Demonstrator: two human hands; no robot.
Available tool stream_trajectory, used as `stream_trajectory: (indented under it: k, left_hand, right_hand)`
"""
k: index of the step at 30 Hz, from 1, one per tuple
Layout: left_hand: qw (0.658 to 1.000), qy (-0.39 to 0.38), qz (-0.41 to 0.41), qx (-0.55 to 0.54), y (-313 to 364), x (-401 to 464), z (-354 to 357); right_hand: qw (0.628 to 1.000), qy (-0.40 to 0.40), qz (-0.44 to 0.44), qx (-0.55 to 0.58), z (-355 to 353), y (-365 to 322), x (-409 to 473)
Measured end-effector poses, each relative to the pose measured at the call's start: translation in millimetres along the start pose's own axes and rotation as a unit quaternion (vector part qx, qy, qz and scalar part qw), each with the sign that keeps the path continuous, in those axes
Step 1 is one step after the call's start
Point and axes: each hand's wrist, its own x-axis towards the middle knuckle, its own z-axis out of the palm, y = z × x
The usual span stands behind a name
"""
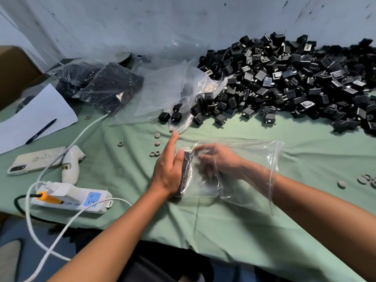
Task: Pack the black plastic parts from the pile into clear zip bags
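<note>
A clear plastic zip bag (240,171) lies on the green cloth-covered tabletop (234,231) near the middle of its front edge, its open mouth turned toward the right. The right hand (218,161) is reached inside the bag, seen blurred through the plastic, with its fingers curled toward a stack of black plastic parts (186,174) at the bag's closed left end; whether those fingers actually grip the parts cannot be told. The left hand (168,171) is laid flat against the outside of that left end, fingers straight and together, pressed on the stack through the plastic.

A large pile of loose black plastic parts (295,82) is heaped along the back right of the tabletop, against the pale wall (183,21). A few stray black parts (171,117) are scattered at the pile's left edge, partly under crumpled empty clear bags (175,84). Filled clear bags of black parts (105,84) are stacked at the back left, beside a brown cardboard box (14,72).

Near the left edge, a white sheet of paper (38,117) carries a dark pen (40,131). In front of it are placed a pale smartphone (34,160), a white handheld scanner (71,163) and a white power strip (71,197) with white cables (61,235). Small grey discs (157,139) are dotted just behind the left hand, and more grey discs (366,180) lie near the right edge.
</note>
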Motion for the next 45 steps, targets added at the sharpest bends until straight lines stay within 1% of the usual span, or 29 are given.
stream_trajectory:
  k: [2, 3, 5, 6, 8, 10, 11, 13, 15, 17, 19, 20, 23, 24, 25, 26, 27, 28, 29, 30, 31, 32, 33, 34, 35, 37, 39, 43, 45]
  left_hand:
    - [0.992, 0.097, -0.071, -0.036, -7.4, 4.4, -11.4]
    - [0.987, 0.121, -0.096, -0.047, -11.8, 6.2, -16.3]
    - [0.981, 0.143, -0.126, -0.047, -17.9, 6.6, -22.3]
    - [0.981, 0.144, -0.127, -0.038, -18.9, 5.5, -23.6]
    - [0.989, 0.112, -0.095, -0.002, -16.8, 3.0, -22.4]
    - [0.997, 0.028, -0.039, 0.066, -10.4, 0.3, -15.5]
    - [0.994, -0.025, -0.011, 0.106, -6.7, -0.3, -10.2]
    - [0.973, -0.116, 0.036, 0.196, -1.8, -1.0, 3.6]
    - [0.945, -0.168, 0.055, 0.275, -0.6, -4.0, 16.0]
    - [0.928, -0.179, 0.054, 0.321, -2.0, -6.1, 21.9]
    - [0.92, -0.177, 0.051, 0.346, -4.3, -6.5, 24.0]
    - [0.917, -0.178, 0.051, 0.354, -5.1, -6.6, 24.8]
    - [0.914, -0.179, 0.054, 0.361, -6.6, -6.6, 26.4]
    - [0.913, -0.182, 0.053, 0.361, -7.1, -6.8, 26.8]
    - [0.912, -0.186, 0.05, 0.361, -7.4, -7.2, 27.7]
    - [0.912, -0.187, 0.046, 0.362, -7.6, -7.6, 28.2]
    - [0.911, -0.187, 0.044, 0.364, -7.8, -7.6, 28.4]
    - [0.911, -0.185, 0.042, 0.366, -7.7, -7.4, 29.0]
    - [0.911, -0.183, 0.042, 0.367, -8.2, -6.9, 29.1]
    - [0.911, -0.183, 0.042, 0.367, -8.5, -7.0, 29.7]
    - [0.911, -0.183, 0.042, 0.367, -8.9, -7.0, 30.1]
    - [0.911, -0.182, 0.042, 0.367, -9.6, -7.3, 30.2]
    - [0.911, -0.181, 0.043, 0.367, -9.7, -7.2, 30.5]
    - [0.912, -0.18, 0.044, 0.367, -10.0, -6.9, 30.3]
    - [0.912, -0.178, 0.045, 0.366, -9.7, -6.3, 30.4]
    - [0.913, -0.174, 0.047, 0.366, -10.2, -5.2, 30.1]
    - [0.913, -0.171, 0.049, 0.368, -10.2, -4.8, 30.6]
    - [0.914, -0.166, 0.051, 0.366, -10.9, -4.7, 32.1]
    - [0.916, -0.165, 0.051, 0.362, -11.4, -3.7, 32.3]
  right_hand:
    - [1.0, 0.007, -0.007, -0.011, -4.4, -0.6, -0.6]
    - [1.0, 0.008, -0.015, -0.019, -4.8, -0.8, -0.6]
    - [1.0, 0.007, -0.023, -0.011, -3.0, 0.3, -0.1]
    - [1.0, 0.006, -0.024, -0.004, -1.9, 0.6, -0.9]
    - [1.0, 0.002, -0.023, -0.003, -1.8, 1.5, -2.0]
    - [1.0, 0.001, -0.022, -0.005, -2.3, 1.9, -2.0]
    - [1.0, 0.001, -0.023, -0.006, -1.9, 1.0, -2.0]
    - [1.0, 0.006, -0.026, -0.013, -1.6, 0.7, -1.0]
    - [0.999, 0.005, -0.02, -0.025, -5.7, 0.6, -3.9]
    - [1.0, -0.013, -0.001, -0.012, -20.1, 1.6, -10.9]
    - [0.999, -0.025, 0.028, -0.009, -46.9, 2.7, -23.2]
    - [0.998, -0.033, 0.047, -0.003, -64.5, 3.8, -31.5]
    - [0.989, -0.106, 0.092, 0.052, -119.9, 12.3, -63.0]
    - [0.988, -0.101, 0.104, 0.055, -135.4, 16.4, -75.2]
    - [0.989, -0.06, 0.124, 0.055, -149.6, 21.1, -86.5]
    - [0.988, 0.003, 0.143, 0.049, -162.2, 24.5, -94.4]
    - [0.984, 0.085, 0.153, 0.021, -171.8, 27.1, -97.7]
    - [0.97, 0.184, 0.154, -0.026, -180.3, 28.6, -96.3]
    - [0.942, 0.29, 0.148, -0.075, -186.5, 27.7, -89.2]
    - [0.904, 0.39, 0.133, -0.111, -189.7, 25.2, -78.1]
    - [0.863, 0.47, 0.106, -0.155, -189.2, 19.9, -64.7]
    - [0.83, 0.508, 0.076, -0.217, -186.8, 13.2, -49.9]
    - [0.809, 0.51, 0.061, -0.286, -183.4, 6.3, -37.1]
    - [0.797, 0.488, 0.055, -0.352, -179.3, 1.3, -24.8]
    - [0.794, 0.45, 0.06, -0.404, -174.4, -2.8, -15.8]
    - [0.796, 0.379, 0.08, -0.465, -168.8, -3.5, -1.7]
    - [0.792, 0.355, 0.075, -0.49, -168.3, 4.2, 0.2]
    - [0.791, 0.427, 0.01, -0.439, -173.3, 13.7, -24.2]
    - [0.785, 0.474, 0.008, -0.398, -178.5, 14.8, -45.5]
